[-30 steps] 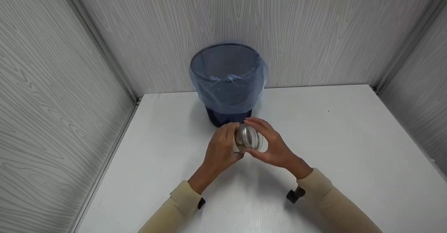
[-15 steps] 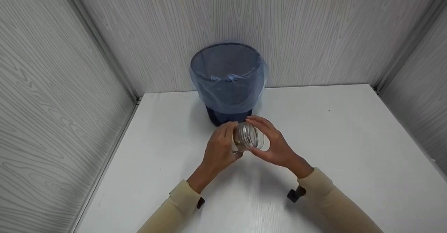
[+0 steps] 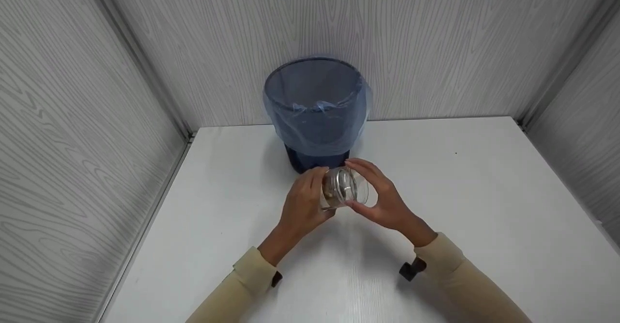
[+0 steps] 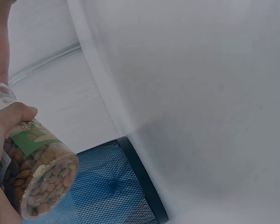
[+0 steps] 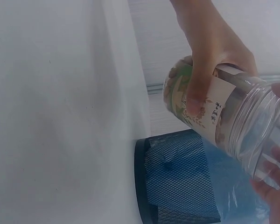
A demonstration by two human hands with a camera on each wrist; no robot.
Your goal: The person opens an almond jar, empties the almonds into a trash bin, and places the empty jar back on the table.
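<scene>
In the head view my left hand (image 3: 301, 202) grips a clear jar (image 3: 331, 192) tipped on its side, mouth toward the right. The left wrist view shows brown almonds (image 4: 49, 184) through the jar's base and wall. A green and cream label (image 5: 217, 105) wraps the jar, partly covered by my left fingers. My right hand (image 3: 385, 204) holds a clear lid (image 3: 362, 191) at the jar's mouth, thumb on the near side and fingers on the far side. Threads of the jar's neck (image 5: 247, 119) show beside the lid in the right wrist view. Both hands are raised over the white table.
A dark blue mesh bin (image 3: 317, 161) with a translucent blue liner (image 3: 317, 134) stands just beyond the hands, near the back wall (image 3: 232, 47). The white table (image 3: 460, 182) spreads to both sides, with walls at left and right.
The lid has shifted slightly right relative to the jar, while the left hand and jar have edged left. Both hands have risen slightly in the head view.
</scene>
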